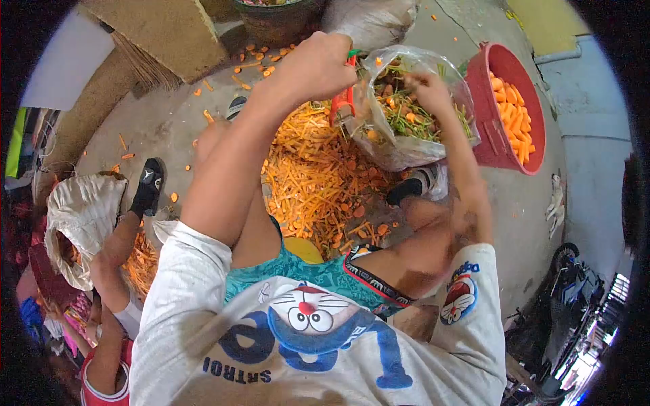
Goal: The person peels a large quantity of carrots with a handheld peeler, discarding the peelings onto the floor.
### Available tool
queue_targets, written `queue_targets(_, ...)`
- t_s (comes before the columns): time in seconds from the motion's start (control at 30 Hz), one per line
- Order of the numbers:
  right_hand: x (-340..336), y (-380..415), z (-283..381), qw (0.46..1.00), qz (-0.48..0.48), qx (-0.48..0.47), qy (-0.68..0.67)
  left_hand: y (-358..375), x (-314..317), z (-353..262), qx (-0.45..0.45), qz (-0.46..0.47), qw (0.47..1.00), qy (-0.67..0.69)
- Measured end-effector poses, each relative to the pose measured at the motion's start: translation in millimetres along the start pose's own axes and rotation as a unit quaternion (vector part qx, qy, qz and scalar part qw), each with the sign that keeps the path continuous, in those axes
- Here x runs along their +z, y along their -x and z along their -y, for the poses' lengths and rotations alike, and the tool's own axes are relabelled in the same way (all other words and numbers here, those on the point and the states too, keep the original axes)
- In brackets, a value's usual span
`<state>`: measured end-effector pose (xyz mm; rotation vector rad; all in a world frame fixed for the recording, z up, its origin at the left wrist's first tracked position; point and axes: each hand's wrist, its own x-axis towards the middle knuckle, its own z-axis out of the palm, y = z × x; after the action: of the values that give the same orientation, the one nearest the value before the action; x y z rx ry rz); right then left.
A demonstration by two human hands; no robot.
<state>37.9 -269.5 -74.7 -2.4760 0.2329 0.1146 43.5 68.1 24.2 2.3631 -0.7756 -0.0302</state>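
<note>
My left hand (318, 64) is closed at the rim of a clear plastic bag (406, 145), with a red tool (342, 103) right under the fist. The bag is full of green carrot tops and orange scraps (406, 111). My right hand (428, 86) reaches into the bag's mouth and rests on the scraps; its fingers are partly hidden. Under both hands, between my legs, a large pile of orange carrot peelings (315, 176) covers the concrete floor.
A red bucket (489, 128) of peeled carrots stands to the right of the bag. Another person sits at the left, with a black shoe (149, 186) and a white sack (81, 210). A sack (369, 20), a basket (277, 24) and cardboard (162, 34) lie beyond.
</note>
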Motion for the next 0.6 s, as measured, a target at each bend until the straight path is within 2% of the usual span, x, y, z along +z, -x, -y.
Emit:
queue_targets(0.03,19,-10,-18,1.000,0.003,-0.003,-0.001,-1,-1,6,-0.001,-0.018,1.000,0.003)
queue_targets(0.1,44,-23,-35,0.970,0.009,-0.094,0.224,0,-12,11,-0.025,-0.009,1.000,0.004)
queue_targets(0.13,49,-22,-35,0.979,0.035,-0.052,0.193,0,-17,12,-0.045,0.001,0.999,0.007)
queue_targets(0.17,55,-23,-33,0.979,0.038,-0.053,0.192,0,-21,14,-0.048,0.001,0.999,0.007)
queue_targets(0.23,64,-21,-20,0.984,0.106,-0.037,0.136,0,-24,17,-0.054,-0.004,0.999,-0.007)
queue_targets(0.27,64,-19,-6,0.977,0.165,0.009,0.133,0,-25,18,-0.055,-0.003,0.998,-0.008)
queue_targets(0.43,94,-37,-48,0.967,0.256,0.005,0.012,4,-28,20,-0.035,-0.012,0.999,0.010)
queue_targets(0.47,92,-36,-55,0.970,0.234,-0.060,0.041,4,-29,19,-0.037,-0.012,0.999,0.011)
queue_targets(0.53,89,-27,-49,0.967,0.210,-0.125,0.070,4,-31,19,-0.052,-0.001,0.999,0.012)
queue_targets(0.6,87,-11,-45,0.962,0.258,-0.087,0.027,4,-31,20,-0.046,-0.004,0.999,0.016)
